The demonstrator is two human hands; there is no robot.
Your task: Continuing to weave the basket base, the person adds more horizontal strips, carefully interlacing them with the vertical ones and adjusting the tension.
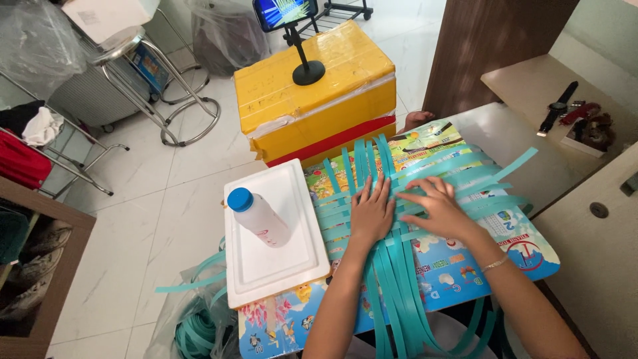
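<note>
A yellow box (318,93), taped white with a red band low down, is the landmark. A phone screen (284,12) glows blue above it; a white, blue-capped bottle (259,216) lies before it.

My left hand (372,211) lies palm down, fingers together and pointing away from me, forearm running straight back toward my body. My right hand (435,207) lies flat just beside it, fingers spread and angled leftward toward the left hand's fingertips, a thin bracelet at the wrist.
</note>
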